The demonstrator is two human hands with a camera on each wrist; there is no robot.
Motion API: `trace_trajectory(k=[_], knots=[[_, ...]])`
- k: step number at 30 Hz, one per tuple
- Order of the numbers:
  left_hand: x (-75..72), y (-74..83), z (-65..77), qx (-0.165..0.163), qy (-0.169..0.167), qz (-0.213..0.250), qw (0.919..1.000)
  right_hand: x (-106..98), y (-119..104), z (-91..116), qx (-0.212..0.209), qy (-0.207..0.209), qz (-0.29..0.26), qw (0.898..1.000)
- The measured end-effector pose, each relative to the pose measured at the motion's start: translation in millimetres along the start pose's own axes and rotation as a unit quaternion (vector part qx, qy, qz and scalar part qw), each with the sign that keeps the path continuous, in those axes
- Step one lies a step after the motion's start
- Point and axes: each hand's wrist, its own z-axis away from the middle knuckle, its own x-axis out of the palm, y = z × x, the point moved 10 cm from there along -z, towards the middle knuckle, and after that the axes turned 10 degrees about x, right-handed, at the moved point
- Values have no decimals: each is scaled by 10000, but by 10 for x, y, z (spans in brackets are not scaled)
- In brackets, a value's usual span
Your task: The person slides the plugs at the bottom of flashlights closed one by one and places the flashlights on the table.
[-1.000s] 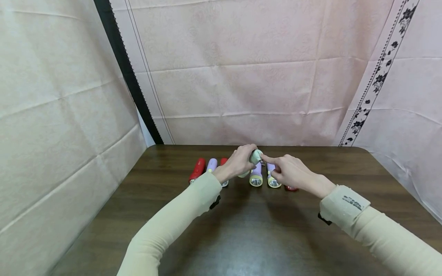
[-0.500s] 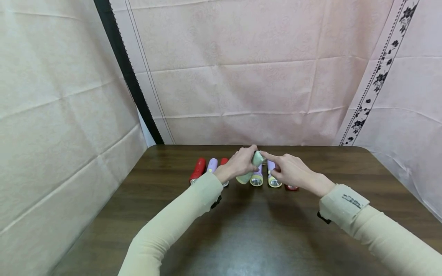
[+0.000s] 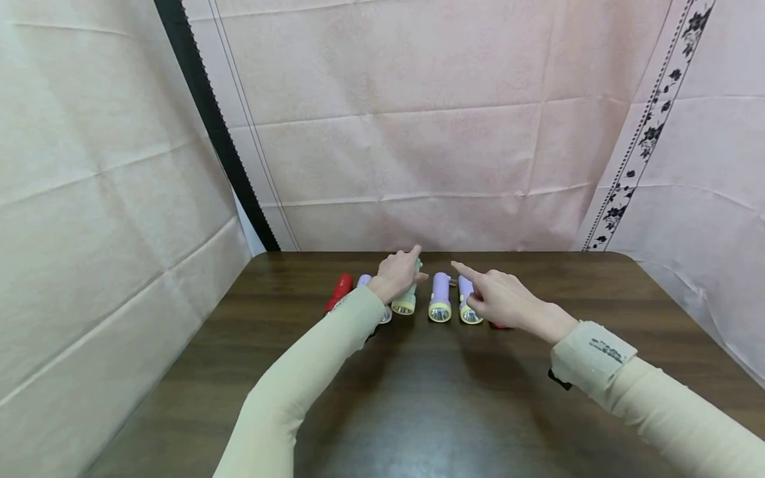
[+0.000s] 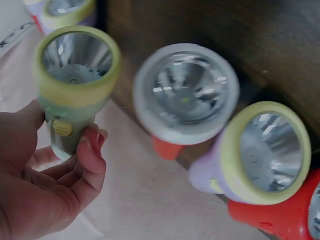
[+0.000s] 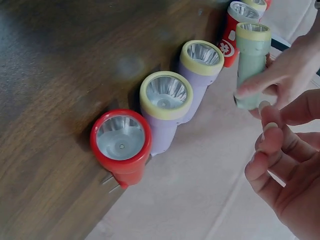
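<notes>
My left hand (image 3: 394, 275) holds a pale green flashlight (image 4: 75, 95) with a yellow rim, fingers and thumb around its lower body. Its lens faces my side of the table, and a yellow switch shows on its body. In the head view it fills a place in the row, between a red flashlight (image 4: 185, 95) with a whitish rim and a purple one (image 3: 440, 292). My right hand (image 3: 505, 299) hovers behind another purple flashlight (image 5: 165, 105), index finger extended and the other fingers loosely bent, holding nothing.
The row stands near the far edge of the brown wooden table (image 3: 382, 385). A red flashlight (image 3: 340, 292) and a purple one (image 4: 265, 155) are at its left. A red flashlight (image 5: 120, 140) with metal prongs is at its right end. Pale cloth (image 3: 406, 153) hangs behind.
My left hand has moved left with the green flashlight, away from my right index finger, which was touching its end. The flashlight now points toward me. The right hand has barely moved.
</notes>
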Motion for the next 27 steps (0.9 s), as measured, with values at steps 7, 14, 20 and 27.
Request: trace_trajectory(k=[7, 14, 20, 27], knots=[[252, -136, -87, -227, -221, -626, 9975, 50, 27, 9, 71, -85, 22, 9999], [356, -174, -136, -326, -332, -797, 9957, 63, 33, 7, 50, -140, 24, 9999], [460, -181, -170, -315, -533, -809, 9948, 51, 57, 1, 18, -111, 62, 9999], [580, -209, -229, -360, -596, -994, 9926, 49, 73, 8, 15, -122, 46, 9999]])
